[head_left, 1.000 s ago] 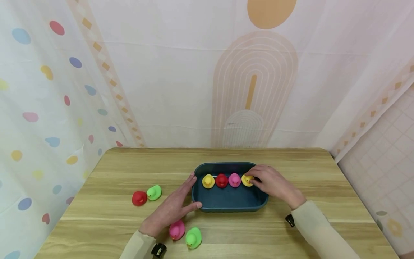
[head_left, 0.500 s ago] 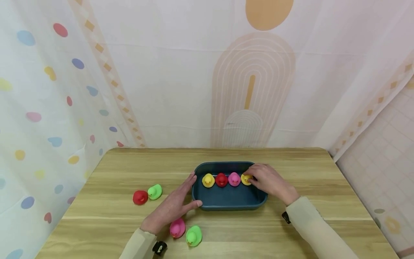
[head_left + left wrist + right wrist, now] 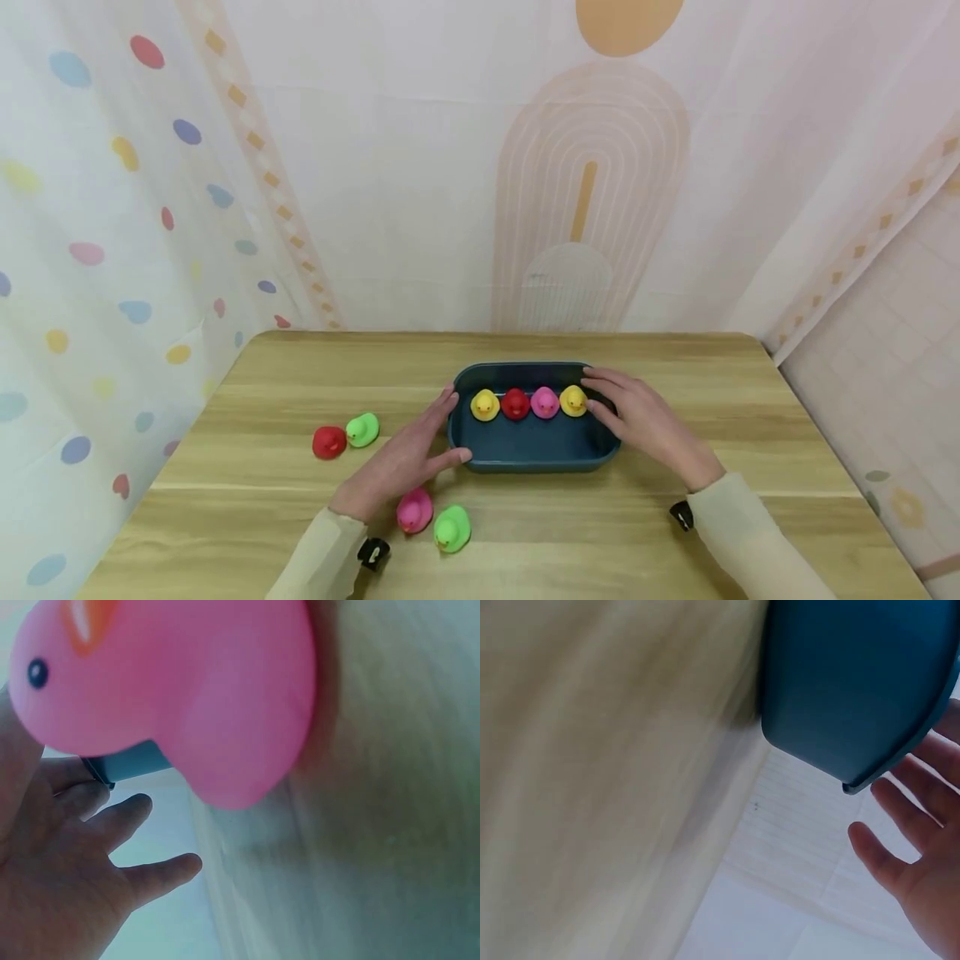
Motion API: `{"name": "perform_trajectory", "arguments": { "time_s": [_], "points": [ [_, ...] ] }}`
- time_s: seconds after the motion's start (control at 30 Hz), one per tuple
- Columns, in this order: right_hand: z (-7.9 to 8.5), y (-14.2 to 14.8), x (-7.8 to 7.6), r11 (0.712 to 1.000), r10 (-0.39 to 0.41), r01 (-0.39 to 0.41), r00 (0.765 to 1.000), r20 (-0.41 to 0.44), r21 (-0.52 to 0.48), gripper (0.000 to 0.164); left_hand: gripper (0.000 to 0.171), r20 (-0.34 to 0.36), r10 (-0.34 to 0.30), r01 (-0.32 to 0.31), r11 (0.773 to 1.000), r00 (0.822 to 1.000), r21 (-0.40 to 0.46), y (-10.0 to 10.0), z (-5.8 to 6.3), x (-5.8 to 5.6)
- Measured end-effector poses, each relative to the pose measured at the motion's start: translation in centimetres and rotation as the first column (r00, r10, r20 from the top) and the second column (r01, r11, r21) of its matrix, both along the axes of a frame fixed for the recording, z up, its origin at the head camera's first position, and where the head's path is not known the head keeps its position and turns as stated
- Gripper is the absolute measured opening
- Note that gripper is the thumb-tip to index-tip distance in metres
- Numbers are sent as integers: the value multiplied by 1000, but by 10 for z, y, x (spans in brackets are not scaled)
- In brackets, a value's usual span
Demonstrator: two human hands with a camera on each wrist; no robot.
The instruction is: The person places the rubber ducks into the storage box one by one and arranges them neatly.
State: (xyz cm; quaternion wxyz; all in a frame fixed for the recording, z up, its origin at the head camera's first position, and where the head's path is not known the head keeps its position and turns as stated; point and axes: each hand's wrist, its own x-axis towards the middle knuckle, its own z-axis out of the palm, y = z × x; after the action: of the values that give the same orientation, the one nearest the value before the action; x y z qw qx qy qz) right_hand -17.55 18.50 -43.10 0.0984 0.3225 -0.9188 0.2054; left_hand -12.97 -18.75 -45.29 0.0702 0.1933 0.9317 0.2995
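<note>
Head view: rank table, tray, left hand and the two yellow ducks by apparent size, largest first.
1. Table
2. Tray
3. Left hand
4. Yellow duck at the row's left end and yellow duck at its right end: they look alike, so not ranked against each other.

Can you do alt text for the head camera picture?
Left hand and right hand flank a blue tray holding four toy ducks in a row: yellow, red, pink, yellow. Four more ducks, red, green, pink and green, sit on the wooden table.
</note>
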Motion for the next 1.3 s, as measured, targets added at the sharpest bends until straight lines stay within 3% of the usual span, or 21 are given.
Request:
{"name": "perform_trajectory", "arguments": {
  "time_s": [0.2, 0.4, 0.57, 0.77, 0.93, 1.17, 1.3],
  "points": [
    [-1, 13, 13, 998, -53, 52, 996, 69, 27, 60, 90, 12, -3, 3, 1000, 1000, -21, 1, 5, -6],
    [-7, 20, 13, 992, -100, 85, 981, 166, 95, 79, 90, -12, -4, 3, 998, 1000, -65, 1, 8, -12],
    [-8, 21, 9, 991, -97, 71, 966, 239, 113, 84, 91, -43, -9, 4, 995, 999, -99, 2, 10, -16],
    [-9, 21, 8, 988, -104, 73, 967, 234, 139, 85, 84, -125, -4, -5, 997, 992, -75, 2, 12, -12],
    [-10, 23, 9, 988, -102, 71, 967, 232, 140, 85, 67, -261, 23, -35, 999, 965, -40, -9, 18, -4],
    [-11, 27, 11, 989, -97, 67, 965, 243, 129, 88, 53, -434, 55, -82, 996, 899, -43, -47, 23, 5],
    [-9, 30, 12, 990, -95, 62, 959, 266, 127, 88, 53, -442, 69, -94, 995, 894, -36, -68, 21, 7]
  ]
}}
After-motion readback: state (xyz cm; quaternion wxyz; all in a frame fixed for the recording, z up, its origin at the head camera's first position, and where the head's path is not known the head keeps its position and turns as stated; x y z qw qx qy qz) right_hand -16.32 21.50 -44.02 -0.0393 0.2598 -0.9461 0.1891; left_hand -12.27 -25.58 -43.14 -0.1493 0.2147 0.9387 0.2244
